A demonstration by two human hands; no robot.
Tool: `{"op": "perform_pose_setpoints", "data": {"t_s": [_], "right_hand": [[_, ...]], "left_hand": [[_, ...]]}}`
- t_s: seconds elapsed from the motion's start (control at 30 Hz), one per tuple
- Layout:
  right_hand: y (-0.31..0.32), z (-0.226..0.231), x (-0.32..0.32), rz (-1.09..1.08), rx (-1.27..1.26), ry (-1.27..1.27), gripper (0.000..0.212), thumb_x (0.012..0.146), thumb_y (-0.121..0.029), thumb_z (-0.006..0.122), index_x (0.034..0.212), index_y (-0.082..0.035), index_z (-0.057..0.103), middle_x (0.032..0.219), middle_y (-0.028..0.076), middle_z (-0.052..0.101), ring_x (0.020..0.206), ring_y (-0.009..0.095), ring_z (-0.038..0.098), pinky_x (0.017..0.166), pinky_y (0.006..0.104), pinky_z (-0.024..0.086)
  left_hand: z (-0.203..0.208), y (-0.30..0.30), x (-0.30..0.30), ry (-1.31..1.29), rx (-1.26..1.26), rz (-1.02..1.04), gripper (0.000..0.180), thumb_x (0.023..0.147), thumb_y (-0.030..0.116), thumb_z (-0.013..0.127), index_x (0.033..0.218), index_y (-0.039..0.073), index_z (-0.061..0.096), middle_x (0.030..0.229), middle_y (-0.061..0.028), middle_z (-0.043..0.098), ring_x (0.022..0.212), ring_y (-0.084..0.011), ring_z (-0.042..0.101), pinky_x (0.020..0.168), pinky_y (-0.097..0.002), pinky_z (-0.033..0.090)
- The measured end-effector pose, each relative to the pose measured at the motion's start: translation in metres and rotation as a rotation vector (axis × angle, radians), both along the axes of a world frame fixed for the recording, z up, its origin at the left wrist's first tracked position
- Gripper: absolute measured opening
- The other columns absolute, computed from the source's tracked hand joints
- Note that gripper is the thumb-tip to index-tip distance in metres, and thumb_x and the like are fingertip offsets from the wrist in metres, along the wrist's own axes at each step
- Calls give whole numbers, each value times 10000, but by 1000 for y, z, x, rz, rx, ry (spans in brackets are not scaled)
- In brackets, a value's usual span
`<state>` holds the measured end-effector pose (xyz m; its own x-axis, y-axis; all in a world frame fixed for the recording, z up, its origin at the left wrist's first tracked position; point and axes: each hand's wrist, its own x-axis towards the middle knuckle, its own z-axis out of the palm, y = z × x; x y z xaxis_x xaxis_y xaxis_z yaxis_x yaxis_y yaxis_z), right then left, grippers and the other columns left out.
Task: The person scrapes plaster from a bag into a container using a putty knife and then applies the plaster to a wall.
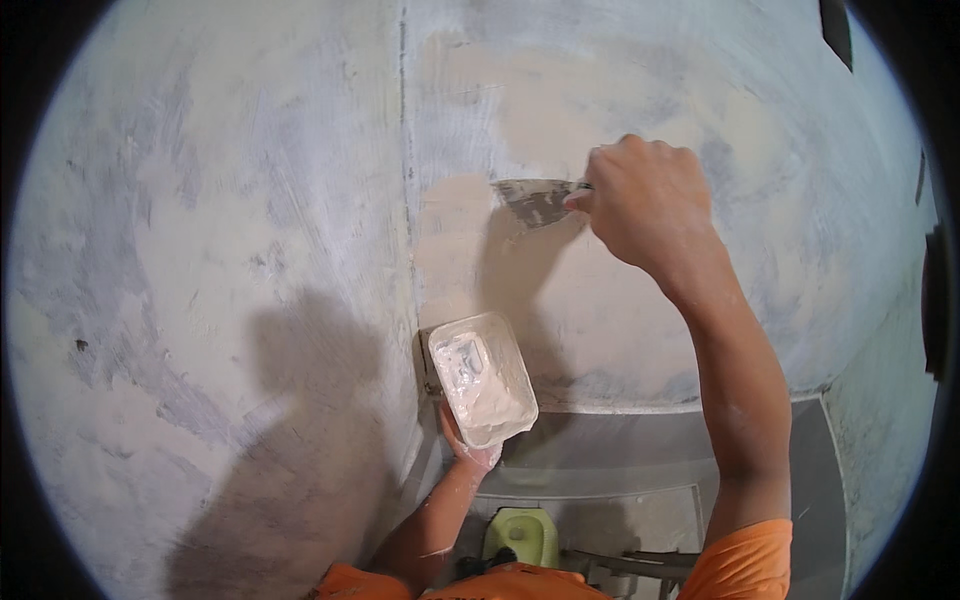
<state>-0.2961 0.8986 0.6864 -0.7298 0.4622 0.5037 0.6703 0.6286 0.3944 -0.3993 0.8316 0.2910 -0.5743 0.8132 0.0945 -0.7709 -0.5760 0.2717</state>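
My right hand (650, 195) is closed around the handle of a putty knife (538, 203). The knife's wide, smeared blade points left and lies at the wall (590, 300), over a patch of fresh beige putty. Lower down, my left hand (472, 450) grips a pale rectangular plastic tub (512, 362) from below, its fingers partly hidden behind it. The tub is tilted so its inside shows, with creamy putty (492, 405) coating the bottom and sides. Traces of putty whiten my left wrist.
A vertical corner line meets the left wall (200, 250), patchy grey and white, with my shadow on it. Grey tiles (620, 450) run along the wall's foot. Below are a light green squat toilet pan (530, 532) and dark bars (645, 566). Dark shapes edge the right side.
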Motion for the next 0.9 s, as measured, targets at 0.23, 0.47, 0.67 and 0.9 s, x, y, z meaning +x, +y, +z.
{"op": "perform_pose_setpoints", "data": {"t_s": [0.23, 0.47, 0.67, 0.9], "right_hand": [[34, -66, -36, 126, -16, -76, 339, 871, -396, 730, 813, -63, 766, 852, 168, 726, 812, 341, 730, 655, 443, 549], [32, 2, 4, -20, 171, 128, 355, 888, -356, 735, 739, -34, 734, 659, 144, 672, 631, 338, 691, 563, 438, 511], [58, 14, 25, 25, 170, 75, 311, 950, -274, 664, 780, -19, 718, 756, 171, 709, 700, 333, 714, 601, 438, 542], [69, -11, 44, 335, -864, 398, 276, 993, -211, 627, 962, 63, 619, 657, 126, 631, 551, 214, 669, 524, 369, 524]], "left_hand": [[-6, 5, 3, -13, 16, -22, 714, 996, 646, 352, 1534, 185, 434, 1513, -72, 496, 1359, -350, 504, 1130, -570, 402], [-12, -3, 4, -12, -72, 46, 685, 1012, 614, 367, 1520, 161, 449, 1473, -86, 534, 1320, -339, 546, 1102, -533, 445], [7, -5, 1, 52, -95, 64, 678, 1019, 594, 379, 1515, 137, 450, 1472, -97, 533, 1313, -335, 551, 1095, -526, 454], [1, -5, -7, -101, -56, -2, 671, 1020, 582, 388, 1508, 127, 458, 1468, -105, 538, 1305, -338, 556, 1096, -529, 455]]}}
